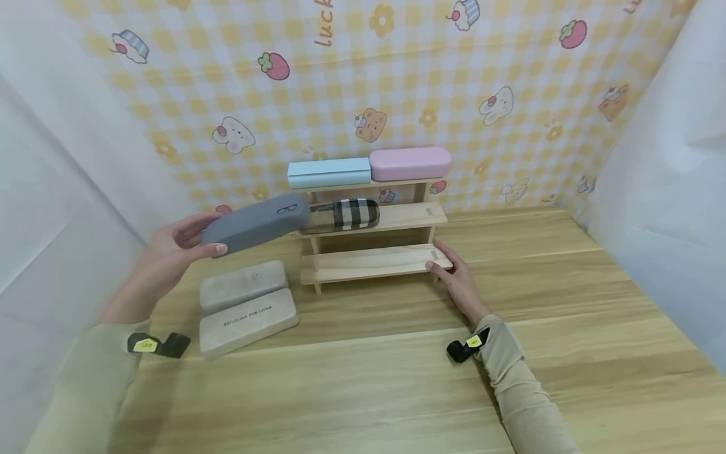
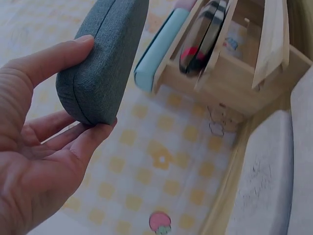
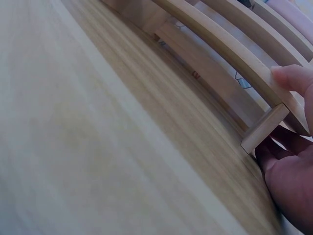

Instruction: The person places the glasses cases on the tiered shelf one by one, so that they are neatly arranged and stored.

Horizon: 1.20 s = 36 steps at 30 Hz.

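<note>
My left hand (image 1: 164, 258) holds a grey-blue glasses case (image 1: 258, 222) by its left end, thumb on one side and fingers on the other. The case is tilted in the air, its right end in front of the middle tier of a wooden tiered rack (image 1: 368, 263). At the rack's lowest board, my right hand (image 1: 462, 290) grips the right end, thumb on top; in the right wrist view its fingers (image 3: 276, 147) go behind the short leg. On the middle tier lies a black-and-white checked glasses case (image 1: 356, 214), partly hidden by the grey-blue one.
The top tier bears a light blue case (image 1: 329, 174) and a pink case (image 1: 411, 164), side by side. Left of the rack, two pale grey cases (image 1: 244, 285) lie on the wooden table (image 1: 363, 391), the nearer one lettered. A yellow checked cloth (image 1: 317, 101) hangs behind.
</note>
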Motion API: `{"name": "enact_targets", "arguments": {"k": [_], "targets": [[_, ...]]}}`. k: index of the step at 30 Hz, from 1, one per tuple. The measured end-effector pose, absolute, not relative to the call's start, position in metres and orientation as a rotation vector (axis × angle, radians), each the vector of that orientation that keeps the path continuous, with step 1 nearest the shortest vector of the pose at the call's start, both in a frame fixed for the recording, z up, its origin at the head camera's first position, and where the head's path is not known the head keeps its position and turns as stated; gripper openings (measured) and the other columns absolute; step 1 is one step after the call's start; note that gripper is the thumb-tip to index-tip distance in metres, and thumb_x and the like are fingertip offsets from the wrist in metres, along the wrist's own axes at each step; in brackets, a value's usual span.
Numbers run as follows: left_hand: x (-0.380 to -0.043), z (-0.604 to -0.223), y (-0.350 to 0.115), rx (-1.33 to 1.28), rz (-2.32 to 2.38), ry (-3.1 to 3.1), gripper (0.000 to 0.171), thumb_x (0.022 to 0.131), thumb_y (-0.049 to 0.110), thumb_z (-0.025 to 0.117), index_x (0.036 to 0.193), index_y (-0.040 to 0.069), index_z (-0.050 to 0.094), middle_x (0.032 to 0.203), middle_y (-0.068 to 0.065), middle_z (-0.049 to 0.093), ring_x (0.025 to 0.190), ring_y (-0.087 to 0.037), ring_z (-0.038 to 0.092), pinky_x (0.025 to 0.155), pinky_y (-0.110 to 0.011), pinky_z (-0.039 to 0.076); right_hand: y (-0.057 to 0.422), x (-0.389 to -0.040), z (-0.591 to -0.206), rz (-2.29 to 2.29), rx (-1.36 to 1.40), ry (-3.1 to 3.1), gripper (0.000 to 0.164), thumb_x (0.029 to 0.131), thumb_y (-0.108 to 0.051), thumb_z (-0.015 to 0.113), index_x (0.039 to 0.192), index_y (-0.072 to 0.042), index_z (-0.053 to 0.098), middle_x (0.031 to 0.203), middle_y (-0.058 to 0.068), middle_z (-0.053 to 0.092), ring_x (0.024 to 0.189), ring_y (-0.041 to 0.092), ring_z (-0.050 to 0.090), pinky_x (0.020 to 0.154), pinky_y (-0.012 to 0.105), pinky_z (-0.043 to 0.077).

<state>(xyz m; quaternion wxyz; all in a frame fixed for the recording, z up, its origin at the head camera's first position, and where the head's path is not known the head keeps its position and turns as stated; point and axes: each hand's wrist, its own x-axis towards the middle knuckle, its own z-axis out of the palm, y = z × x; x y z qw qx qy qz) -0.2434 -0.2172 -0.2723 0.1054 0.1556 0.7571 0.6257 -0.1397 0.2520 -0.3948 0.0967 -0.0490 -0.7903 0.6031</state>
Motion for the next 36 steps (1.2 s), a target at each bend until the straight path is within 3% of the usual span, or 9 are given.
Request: {"name": "enact_targets", "arguments": {"k": [5,8,16,20,22,26,31,36], "targets": [[-0.246,-0.262,-0.192,0.534,1.737,2.347,0.061,0.079,0.005,0.073,0.135,0.008,0.048,0.138,-0.005,0.047,0.111,-0.006,0.053,0.080,-0.017,0.047,0.261,-0.151,-0.408,1.792,-0.133,-2.314,0.061,0.091,-0.025,0.062,0.145,-0.018,0.036,0.149,0.009,0.028,0.109,0.024,0.046,0.079,0.023,0.040],[-0.248,-0.257,-0.177,0.571,1.747,2.327,0.062,0.078,0.004,0.074,0.134,0.004,0.047,0.134,-0.008,0.050,0.108,-0.010,0.056,0.078,-0.021,0.049,0.263,-0.154,-0.410,1.772,-0.138,-2.320,0.061,0.090,-0.029,0.063,0.144,-0.022,0.037,0.148,0.006,0.029,0.113,0.020,0.044,0.082,0.020,0.038],[-0.252,-0.246,-0.149,0.600,1.571,2.452,0.070,0.076,0.023,0.078,0.137,0.011,0.046,0.143,-0.005,0.041,0.129,-0.024,0.038,0.099,-0.036,0.037,0.260,-0.155,-0.404,1.754,-0.119,-2.338,0.061,0.090,-0.032,0.063,0.144,-0.022,0.037,0.149,0.006,0.028,0.123,0.021,0.038,0.092,0.028,0.034],[-0.255,-0.246,-0.134,0.605,1.582,2.415,0.070,0.075,0.024,0.080,0.136,0.012,0.048,0.140,-0.006,0.044,0.129,-0.023,0.039,0.097,-0.040,0.039,0.259,-0.156,-0.403,1.744,-0.126,-2.348,0.061,0.090,-0.032,0.062,0.144,-0.022,0.036,0.149,0.005,0.028,0.117,0.021,0.042,0.089,0.028,0.036],[-0.256,-0.245,-0.127,0.636,1.576,2.413,0.070,0.074,0.024,0.080,0.135,0.013,0.048,0.140,-0.007,0.044,0.129,-0.022,0.039,0.097,-0.040,0.039,0.261,-0.157,-0.406,1.735,-0.121,-2.352,0.061,0.090,-0.034,0.062,0.144,-0.024,0.036,0.149,0.004,0.028,0.109,0.022,0.045,0.082,0.024,0.037],[-0.255,-0.245,-0.110,0.728,1.582,2.406,0.070,0.074,0.024,0.080,0.135,0.011,0.048,0.140,-0.007,0.044,0.128,-0.024,0.040,0.098,-0.039,0.038,0.262,-0.156,-0.407,1.730,-0.118,-2.352,0.061,0.090,-0.033,0.062,0.145,-0.024,0.036,0.149,0.004,0.027,0.114,0.022,0.043,0.084,0.023,0.036],[-0.253,-0.247,-0.081,0.791,1.639,2.364,0.070,0.073,0.017,0.081,0.133,0.003,0.049,0.135,-0.012,0.048,0.123,-0.025,0.046,0.097,-0.037,0.039,0.261,-0.151,-0.411,1.706,-0.156,-2.383,0.063,0.089,-0.037,0.062,0.145,-0.024,0.036,0.148,0.005,0.030,0.098,0.019,0.050,0.076,0.024,0.040],[-0.251,-0.248,-0.048,0.840,1.562,2.456,0.066,0.070,0.019,0.083,0.127,0.003,0.054,0.125,-0.011,0.056,0.111,-0.022,0.055,0.093,-0.032,0.043,0.259,-0.148,-0.415,1.710,-0.152,-2.370,0.062,0.090,-0.034,0.062,0.145,-0.022,0.036,0.147,0.007,0.033,0.081,0.014,0.053,0.066,0.024,0.041]]}}
